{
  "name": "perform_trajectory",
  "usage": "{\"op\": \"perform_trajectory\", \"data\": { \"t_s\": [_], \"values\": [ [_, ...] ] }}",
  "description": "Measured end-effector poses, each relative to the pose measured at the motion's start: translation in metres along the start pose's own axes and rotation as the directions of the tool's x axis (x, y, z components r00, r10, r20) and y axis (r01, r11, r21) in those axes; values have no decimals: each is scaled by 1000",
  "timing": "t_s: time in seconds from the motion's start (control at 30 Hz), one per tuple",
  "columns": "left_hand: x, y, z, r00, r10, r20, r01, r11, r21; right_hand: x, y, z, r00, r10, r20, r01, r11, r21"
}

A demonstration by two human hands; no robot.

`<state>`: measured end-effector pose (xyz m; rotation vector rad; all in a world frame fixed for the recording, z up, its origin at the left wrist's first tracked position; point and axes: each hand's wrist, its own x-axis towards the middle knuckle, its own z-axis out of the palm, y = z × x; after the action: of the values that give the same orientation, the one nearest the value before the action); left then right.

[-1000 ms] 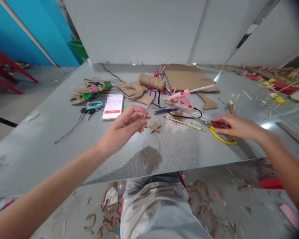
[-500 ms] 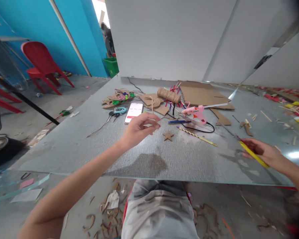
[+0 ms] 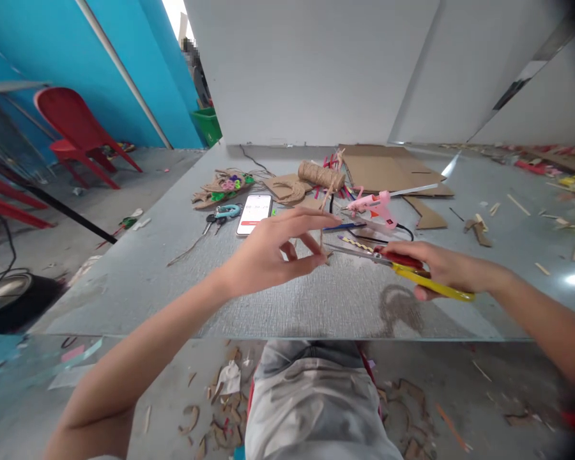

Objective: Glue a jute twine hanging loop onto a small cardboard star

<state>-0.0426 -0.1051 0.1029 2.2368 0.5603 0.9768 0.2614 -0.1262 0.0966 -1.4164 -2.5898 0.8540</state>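
My left hand [image 3: 278,246] is raised over the middle of the table, thumb and fingers curved around a strand of jute twine [image 3: 321,239]. The strand runs up toward the twine spool [image 3: 321,175]. In my right hand [image 3: 441,268] is a pair of scissors [image 3: 424,281] with yellow and red handles. Its blades point left and reach the strand beside my left fingertips; whether they are parted is hard to see. The small cardboard star is mostly hidden behind my left fingertips. A yellow patterned pencil [image 3: 357,243] lies partly behind the scissors.
A pink glue gun [image 3: 376,207] with its black cord lies behind the scissors. A phone [image 3: 254,215], keys [image 3: 215,220] and decorated cardboard pieces [image 3: 223,188] are on the left. Cardboard sheets [image 3: 393,167] lie at the back, with scraps on the right. The table's front edge is near my lap.
My right hand has brought the scissors left from the right side to the twine. My left hand has moved slightly right, and the strand now rises between it and the spool.
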Motion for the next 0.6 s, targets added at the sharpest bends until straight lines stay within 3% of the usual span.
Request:
{"op": "perform_trajectory", "data": {
  "t_s": [0.3,0.6],
  "values": [
    [0,5,-2,989,-69,128,83,991,-105,0,-8,1,999,-11,50,9,999,33],
    [7,8,3,936,-185,298,285,896,-339,14,-20,5,960,-249,125,227,960,166]
  ]
}}
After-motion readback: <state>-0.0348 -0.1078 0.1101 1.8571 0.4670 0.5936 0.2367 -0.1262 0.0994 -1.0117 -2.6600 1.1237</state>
